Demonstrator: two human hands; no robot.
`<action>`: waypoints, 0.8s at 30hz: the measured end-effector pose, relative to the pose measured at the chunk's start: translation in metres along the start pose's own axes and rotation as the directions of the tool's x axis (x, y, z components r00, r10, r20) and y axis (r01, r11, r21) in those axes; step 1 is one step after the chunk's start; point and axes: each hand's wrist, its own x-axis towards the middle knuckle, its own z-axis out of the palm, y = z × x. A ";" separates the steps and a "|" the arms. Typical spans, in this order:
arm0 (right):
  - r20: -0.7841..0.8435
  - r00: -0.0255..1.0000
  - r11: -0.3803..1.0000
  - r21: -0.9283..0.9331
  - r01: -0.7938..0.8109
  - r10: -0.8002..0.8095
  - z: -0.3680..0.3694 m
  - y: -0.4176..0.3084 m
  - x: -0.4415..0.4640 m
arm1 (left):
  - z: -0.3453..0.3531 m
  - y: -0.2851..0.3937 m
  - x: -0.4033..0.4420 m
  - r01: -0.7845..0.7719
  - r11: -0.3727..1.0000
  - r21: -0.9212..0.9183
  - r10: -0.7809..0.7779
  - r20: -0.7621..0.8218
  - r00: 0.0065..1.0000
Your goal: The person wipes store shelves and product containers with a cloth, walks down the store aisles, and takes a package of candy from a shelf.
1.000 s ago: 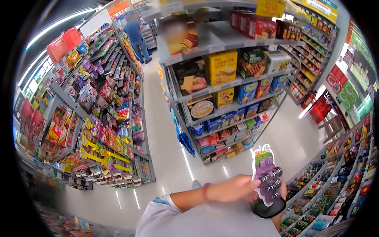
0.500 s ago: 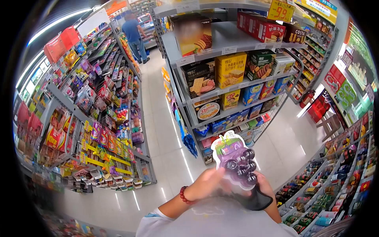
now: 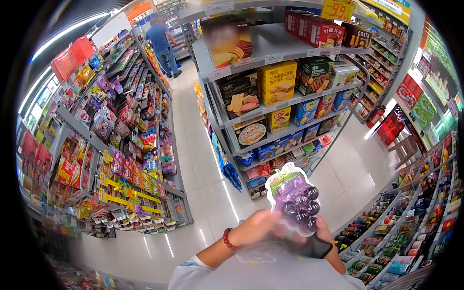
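A grape-shaped blister pack (image 3: 295, 200) with a purple and green card and dark round balls is upright in front of my chest. My left hand (image 3: 256, 228), with a red bead bracelet on its wrist, is at the pack's lower left edge; its fingertips are blurred and partly behind the clear plastic. On the lower right side my right hand (image 3: 324, 231) grips the pack. A dark, smooth, flat object (image 3: 316, 247) lies against that palm, below the pack; its kind is unclear.
Ahead stands a grey shelf unit (image 3: 285, 58) with biscuit boxes (image 3: 278, 82). A rack of bagged sweets (image 3: 125, 169) is on the left, and rows of drinks (image 3: 386, 241) on the right. A person in blue (image 3: 162, 46) stands down the aisle. A brown stool (image 3: 405, 149) is at right.
The pack and both my hands have shifted slightly right in view. The shelf unit appears a little further left. The grip looks the same.
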 end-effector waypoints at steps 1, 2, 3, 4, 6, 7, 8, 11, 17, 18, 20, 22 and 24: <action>0.006 1.000 1.000 -0.003 0.014 -0.014 0.005 -0.004 0.000 | 0.002 0.001 0.001 0.001 1.000 0.000 -0.001 0.001 1.000; 0.010 1.000 1.000 -0.006 0.027 -0.027 0.008 -0.005 -0.002 | 0.004 0.003 0.001 0.010 1.000 0.007 -0.010 0.002 1.000; 0.008 1.000 1.000 -0.005 0.027 -0.027 0.005 -0.005 -0.003 | 0.006 0.005 0.002 0.019 1.000 0.015 -0.019 0.004 1.000; 0.026 0.999 0.999 0.008 0.033 -0.034 0.001 -0.004 -0.003 | 0.006 0.005 0.003 0.020 1.000 0.014 -0.020 0.006 1.000; 0.043 0.998 0.999 0.022 0.042 -0.043 -0.005 -0.001 -0.002 | 0.005 0.006 0.004 0.011 0.995 0.103 -0.015 0.039 0.999; 0.020 0.999 0.997 0.070 0.044 -0.046 -0.007 0.000 -0.003 | 0.005 0.007 0.004 0.012 0.995 0.102 -0.017 0.041 0.999; -0.004 0.999 0.992 0.118 0.048 -0.048 -0.008 0.002 -0.004 | 0.005 0.008 0.004 0.003 0.992 0.123 -0.007 0.034 0.999; -0.029 0.998 0.987 0.150 0.055 -0.051 -0.008 0.002 -0.004 | 0.005 0.011 0.006 -0.008 0.990 0.141 0.004 0.026 1.000; 0.016 0.999 0.983 0.177 0.043 -0.046 -0.020 0.008 -0.005 | 0.008 0.010 0.008 -0.029 0.994 0.102 0.025 0.035 0.999; 0.021 0.999 0.982 0.183 0.042 -0.047 -0.020 0.008 -0.005 | 0.008 0.010 0.008 -0.037 0.995 0.096 0.034 0.035 0.999; 0.011 0.999 0.983 0.177 0.047 -0.049 -0.019 0.009 -0.006 | 0.010 0.007 0.009 -0.051 0.993 0.105 0.050 0.008 0.999; 0.002 0.999 0.984 0.171 0.050 -0.051 -0.016 0.007 -0.006 | 0.012 0.003 0.010 -0.064 0.991 0.115 0.067 -0.020 0.998; 0.010 0.988 0.980 -0.129 0.152 -0.152 -0.012 0.004 -0.006 | 0.014 -0.001 0.012 -0.032 0.991 0.129 0.050 -0.139 0.989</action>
